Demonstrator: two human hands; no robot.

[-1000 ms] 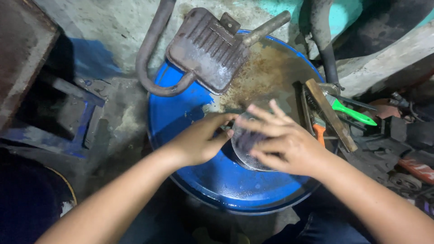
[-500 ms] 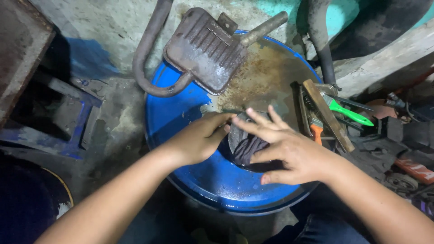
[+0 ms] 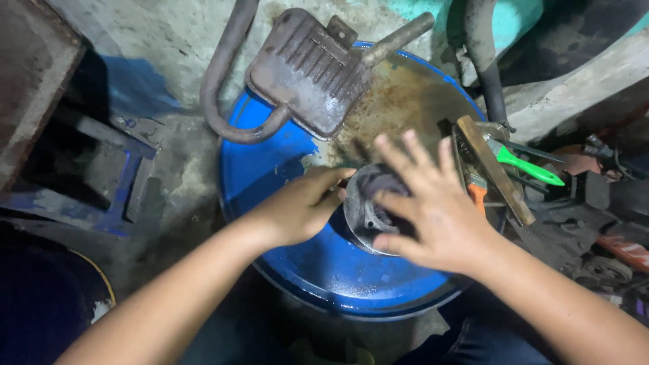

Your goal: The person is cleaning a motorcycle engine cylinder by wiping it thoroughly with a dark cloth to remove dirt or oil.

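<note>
A round grey metal part [image 3: 368, 215] stuffed with a dark cloth sits on top of the blue plastic drum [image 3: 284, 176], toward its near right side. The left hand [image 3: 301, 206] grips the part's left rim, fingers curled around it. The right hand [image 3: 433, 206] lies spread wide over the cloth, pressing down. At the drum's far edge rests a rusty metal muffler with a bent pipe [image 3: 307, 67]. A green-handled tool [image 3: 531, 165] lies just right of the drum.

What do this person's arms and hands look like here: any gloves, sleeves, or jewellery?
Both forearms are bare to the frame edge, with no sleeves showing. The left hand and right hand wear no gloves; no rings, watch or bracelets are visible. Fingers look slightly motion-blurred.
</note>
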